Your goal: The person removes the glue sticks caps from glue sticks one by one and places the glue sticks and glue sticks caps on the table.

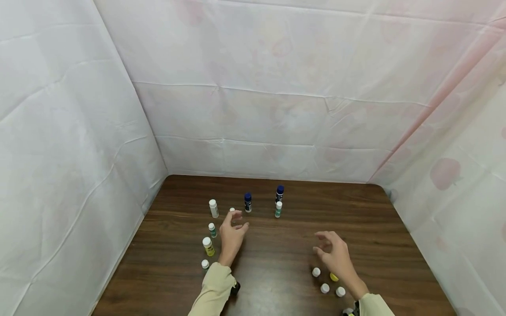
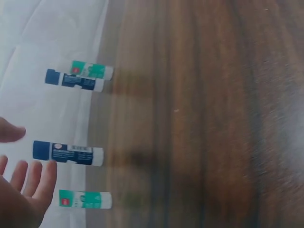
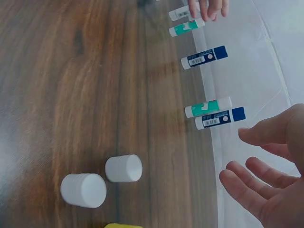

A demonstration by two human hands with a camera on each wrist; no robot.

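Observation:
My left hand [image 1: 232, 237] is held over the table with thumb and fingers apart, gripping nothing. Just beyond it, partly hidden by its fingers, stands a green glue stick [image 3: 185, 27] with a white cap. A dark blue glue stick [image 1: 247, 202] stands to its right. Farther right, another blue glue stick [image 1: 280, 191] stands behind a green one [image 1: 278, 210]. My right hand [image 1: 337, 259] hovers with spread, bent fingers and holds nothing. Nearest below it are short white cylinders [image 3: 124, 168], which look like caps, and a yellow one [image 1: 334, 277].
Along the left side stand a white glue stick [image 1: 214, 209], a green one [image 1: 212, 230], a yellow one [image 1: 209, 247] and a white-capped one [image 1: 205, 264] partly behind the left sleeve. White cloth [image 1: 253, 114] encloses the brown wooden table [image 1: 276, 263].

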